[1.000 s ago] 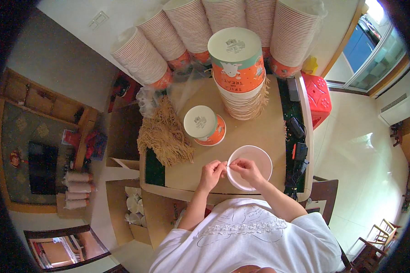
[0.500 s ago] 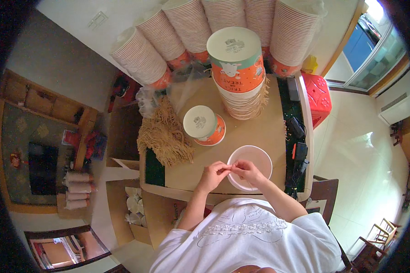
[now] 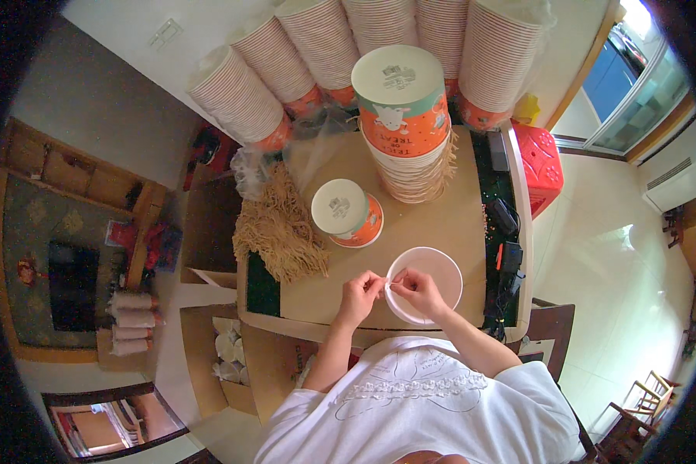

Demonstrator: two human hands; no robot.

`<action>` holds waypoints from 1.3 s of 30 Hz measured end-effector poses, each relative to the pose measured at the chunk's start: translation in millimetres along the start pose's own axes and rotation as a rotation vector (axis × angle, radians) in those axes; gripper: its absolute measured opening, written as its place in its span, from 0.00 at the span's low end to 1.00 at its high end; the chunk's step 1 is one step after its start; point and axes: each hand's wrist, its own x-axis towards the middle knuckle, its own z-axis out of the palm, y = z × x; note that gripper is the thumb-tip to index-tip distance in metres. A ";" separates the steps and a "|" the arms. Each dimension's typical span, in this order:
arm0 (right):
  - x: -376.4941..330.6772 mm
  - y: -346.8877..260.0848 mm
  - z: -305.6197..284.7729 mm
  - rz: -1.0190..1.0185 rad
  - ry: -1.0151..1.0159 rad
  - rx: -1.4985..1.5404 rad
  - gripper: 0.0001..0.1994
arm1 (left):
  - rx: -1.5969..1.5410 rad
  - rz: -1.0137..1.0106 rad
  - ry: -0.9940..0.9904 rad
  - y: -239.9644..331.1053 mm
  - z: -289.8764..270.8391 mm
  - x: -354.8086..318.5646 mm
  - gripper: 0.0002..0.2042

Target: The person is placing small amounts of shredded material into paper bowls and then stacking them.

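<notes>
A white-lined paper bucket (image 3: 444,271) stands mouth up at the table's near side. At its left rim my two hands almost meet. My left hand (image 3: 363,295) is closed, fingertips pinched together just outside the rim. My right hand (image 3: 417,292) reaches over the bucket's mouth, its fingers pinched against the inner left wall. Whatever thin thing they pinch is too small to make out. Beyond the bucket, an orange and green paper bucket (image 3: 367,222) sits upside down. To the left lies a heap of tan twisted cords (image 3: 280,232).
A tall stack of upturned orange buckets (image 3: 407,127) rises at the table's far middle, cords hanging by its right side. Several bagged bucket stacks (image 3: 325,46) line the wall. Black cables and devices (image 3: 507,255) lie along the right edge, near a red stool (image 3: 540,166).
My hands have parted slightly at the bucket's rim, the left drawing a little to the left. The bucket and everything else stay where they were.
</notes>
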 end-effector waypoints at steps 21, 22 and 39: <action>3.6 13.1 1.0 -0.010 0.043 -0.005 0.08 | -0.077 0.119 -0.057 -3.2 1.0 1.9 0.14; 4.0 15.1 0.6 -0.010 0.045 -0.005 0.08 | -0.057 0.134 -0.065 0.0 1.6 1.7 0.14; 0.1 4.9 1.8 -0.028 0.007 -0.010 0.07 | 0.122 0.163 -0.023 3.8 -0.2 0.7 0.03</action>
